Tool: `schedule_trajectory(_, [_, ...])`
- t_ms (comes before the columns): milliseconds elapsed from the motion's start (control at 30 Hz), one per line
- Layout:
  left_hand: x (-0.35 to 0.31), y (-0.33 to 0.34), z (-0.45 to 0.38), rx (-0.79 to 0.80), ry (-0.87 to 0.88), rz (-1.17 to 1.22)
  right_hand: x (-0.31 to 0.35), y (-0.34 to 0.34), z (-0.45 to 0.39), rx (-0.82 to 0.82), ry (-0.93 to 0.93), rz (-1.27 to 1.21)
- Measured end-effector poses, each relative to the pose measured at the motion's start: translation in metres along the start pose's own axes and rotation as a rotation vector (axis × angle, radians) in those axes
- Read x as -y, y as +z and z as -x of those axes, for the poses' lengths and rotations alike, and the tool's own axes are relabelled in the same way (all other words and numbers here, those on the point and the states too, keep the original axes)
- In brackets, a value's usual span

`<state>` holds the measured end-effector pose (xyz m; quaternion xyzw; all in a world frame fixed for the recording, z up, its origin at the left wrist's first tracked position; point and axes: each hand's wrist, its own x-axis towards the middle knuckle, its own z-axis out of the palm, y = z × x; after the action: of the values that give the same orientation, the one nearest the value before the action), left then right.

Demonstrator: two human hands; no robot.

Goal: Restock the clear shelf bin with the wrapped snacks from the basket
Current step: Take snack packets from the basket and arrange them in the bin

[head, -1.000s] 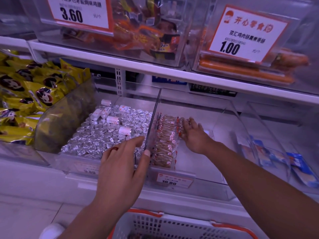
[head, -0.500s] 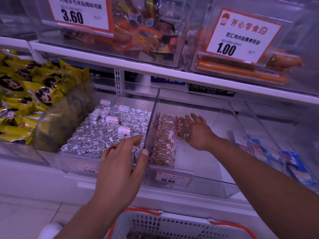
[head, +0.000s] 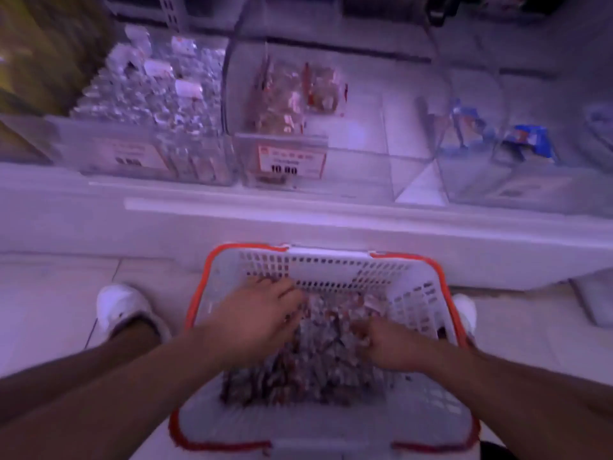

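A white basket with a red rim (head: 428, 293) stands on the floor below the shelf, holding a heap of wrapped snacks (head: 315, 370). My left hand (head: 255, 320) lies on the heap's left side, fingers spread into the snacks. My right hand (head: 381, 343) is on the right side, fingers curled into the snacks. The clear shelf bin (head: 358, 134) above has a row of the same snacks (head: 282, 107) along its left wall and a price label (head: 288, 161) at the front. The frame is blurred.
A bin of silver foil sweets (head: 146, 91) stands left of the clear bin, a bin with blue packets (head: 517, 137) to its right. The white shelf ledge (head: 298, 224) juts out above the basket. My white shoes (head: 119, 307) flank the basket on the tiled floor.
The view has swung down from the shelf to the basket. Both hands left the shelf bins and dropped into the basket onto the snack heap.
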<state>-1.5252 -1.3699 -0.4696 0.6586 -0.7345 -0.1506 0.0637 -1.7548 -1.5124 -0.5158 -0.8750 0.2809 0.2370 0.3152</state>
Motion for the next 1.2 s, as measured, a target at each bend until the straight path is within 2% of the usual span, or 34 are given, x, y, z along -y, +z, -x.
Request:
schedule_trajectory(33, [0.007, 0.028, 0.007, 0.202, -0.041, -0.038, -0.019, 0.023, -0.003, 0.118, 0.155, 0.009])
schedule_trajectory(67, [0.016, 0.051, 0.013, 0.36, -0.088, -0.053, -0.035, 0.04, -0.006, 0.162, 0.281, 0.015])
schedule_trajectory(133, [0.033, 0.085, 0.014, 0.502, -0.227, -0.064, -0.058, 0.067, -0.016, 0.151, 0.368, 0.106])
schedule_trajectory(233, [0.037, 0.126, -0.004, 0.484, -0.362, -0.09, -0.076, 0.104, -0.039, 0.158, 0.367, 0.121])
schedule_trajectory(300, [0.023, 0.151, -0.013, 0.457, -0.255, -0.152, -0.08, 0.126, -0.053, 0.129, 0.382, 0.091])
schedule_trajectory(433, [-0.013, 0.186, -0.023, 0.383, 0.099, -0.216, -0.087, 0.161, -0.068, 0.08, 0.232, 0.183])
schedule_trajectory(500, [-0.021, 0.201, -0.028, 0.363, 0.138, -0.153, -0.089, 0.17, -0.068, 0.097, 0.169, 0.218])
schedule_trajectory(567, [-0.025, 0.22, -0.028, 0.449, 0.143, -0.132, -0.086, 0.175, -0.062, 0.079, 0.126, 0.308])
schedule_trajectory(633, [-0.024, 0.234, -0.026, 0.557, 0.1, -0.122, -0.083, 0.176, -0.056, 0.035, 0.06, 0.38])
schedule_trajectory(767, [-0.023, 0.25, -0.021, 0.531, 0.009, -0.128, -0.076, 0.179, -0.054, 0.124, -0.121, 0.43])
schedule_trajectory(967, [-0.02, 0.248, -0.014, 0.573, -0.082, -0.059, -0.077, 0.172, -0.054, 0.188, 0.058, 0.337])
schedule_trajectory(1033, [-0.012, 0.243, -0.018, 0.56, -0.138, 0.052, -0.076, 0.174, -0.055, 0.207, 0.092, 0.349])
schedule_trajectory(1200, [0.006, 0.224, -0.028, 0.398, -0.478, 0.534, -0.067, 0.175, -0.061, 0.169, 0.149, 0.3])
